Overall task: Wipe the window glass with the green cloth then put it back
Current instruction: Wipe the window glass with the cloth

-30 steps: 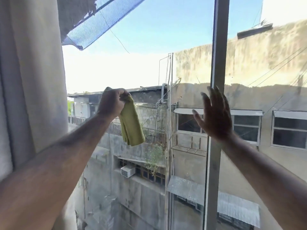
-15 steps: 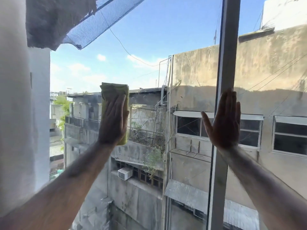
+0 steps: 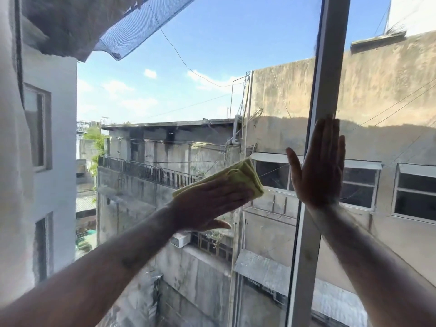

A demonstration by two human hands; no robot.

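Note:
The folded green cloth [image 3: 238, 177] lies flat against the window glass [image 3: 165, 95] in the middle of the view. My left hand [image 3: 207, 204] presses on it with flat fingers pointing right, covering its lower part. My right hand [image 3: 317, 166] rests flat and open, fingers up, on the grey vertical window frame [image 3: 330, 67] and the glass beside it, just right of the cloth.
A pale curtain [image 3: 11, 185] hangs along the left edge. Another glass pane [image 3: 389, 102] lies to the right of the frame. Outside stand weathered concrete buildings, a blue net overhead and open sky.
My left hand has swept the cloth down and to the right across the glass, turning from fingers-up to fingers-right. My right hand has stayed on the frame.

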